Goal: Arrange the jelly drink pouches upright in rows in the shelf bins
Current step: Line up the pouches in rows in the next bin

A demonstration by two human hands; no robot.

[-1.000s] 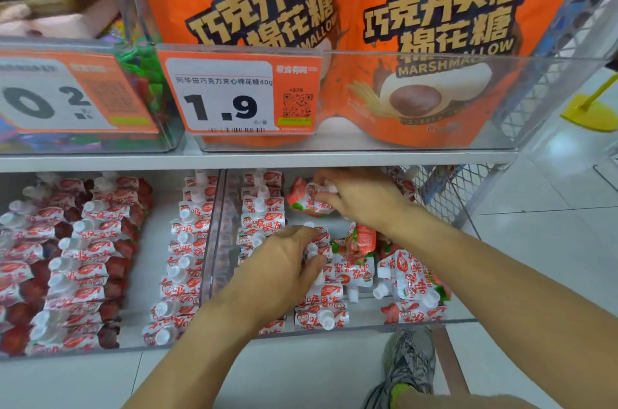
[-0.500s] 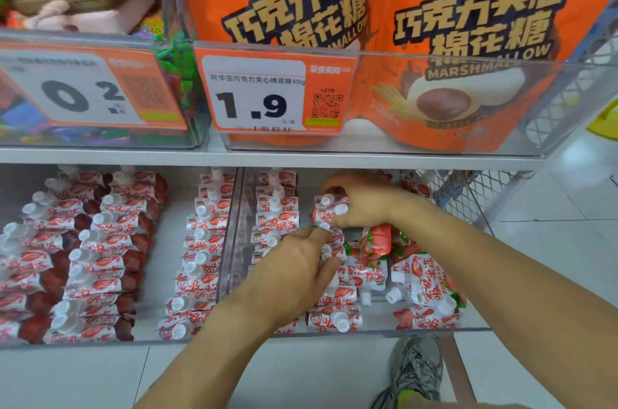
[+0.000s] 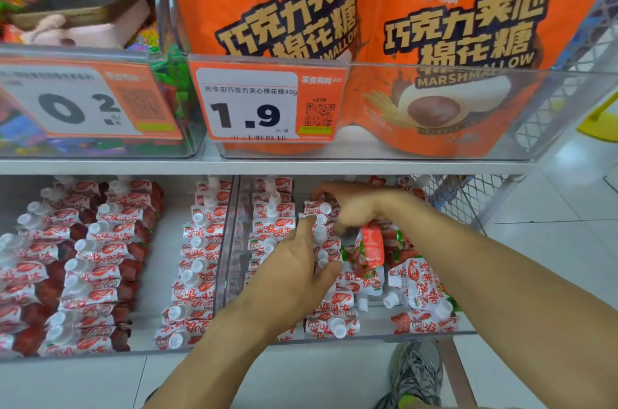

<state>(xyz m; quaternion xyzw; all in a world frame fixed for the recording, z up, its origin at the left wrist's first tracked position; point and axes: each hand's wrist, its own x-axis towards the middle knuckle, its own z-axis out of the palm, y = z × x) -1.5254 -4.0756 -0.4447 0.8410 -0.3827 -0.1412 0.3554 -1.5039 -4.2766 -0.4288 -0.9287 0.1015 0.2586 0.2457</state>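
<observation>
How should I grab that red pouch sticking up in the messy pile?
Probably pinch the red pouch by its upper end, coming from above. It stands above the loose pouches, so that end looks free while its sides are crowded.

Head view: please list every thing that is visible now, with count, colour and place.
Jelly drink pouches: many, red-white, lower shelf bins; rows left, loose pile right.
Marshmallow bags: two, orange, upper bin.
Price tags: two, orange-white, upper bin fronts.
Mixed sweets: many, multicoloured, upper left bin.
Wire mesh: one, grey, shelf's right end.
Shoe: one, grey, floor.
Left hand: on the middle row of the right bin.
Right hand: at that row's back.
</observation>
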